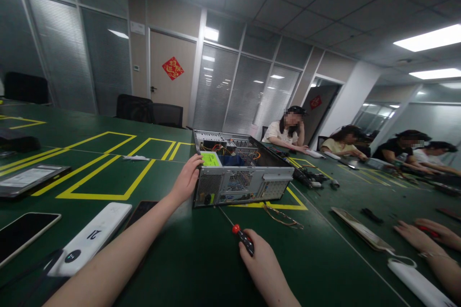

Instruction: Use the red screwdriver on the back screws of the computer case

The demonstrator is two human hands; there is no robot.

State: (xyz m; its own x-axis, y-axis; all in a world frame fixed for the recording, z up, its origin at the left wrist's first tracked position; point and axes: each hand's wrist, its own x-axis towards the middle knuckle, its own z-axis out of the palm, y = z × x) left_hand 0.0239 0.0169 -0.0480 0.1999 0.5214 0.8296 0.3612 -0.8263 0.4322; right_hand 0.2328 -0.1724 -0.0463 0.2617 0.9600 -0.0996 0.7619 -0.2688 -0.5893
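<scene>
An opened computer case (pixel 259 180) lies on the green table, its top uncovered and its rear panel with vent grilles towards me. Inside, a power supply with a bright green label (pixel 211 159) fills the left corner, and coloured wires show behind it. My left hand (pixel 188 178) grips that left corner, fingers over the top edge by the label. In my right hand (pixel 261 254) is a screwdriver (pixel 243 239) with a black and red handle. Its long thin shaft points up and left to the panel's lower edge; whether the tip touches cannot be made out.
Left of me lie a phone (pixel 25 235), a white power bank marked 21 (pixel 93 237) and a hard drive (pixel 32 180). Loose wires (pixel 284 216) lie right of the case. At right, another person's hands (pixel 418 237) are near a phone (pixel 360 228). Several people sit farther along.
</scene>
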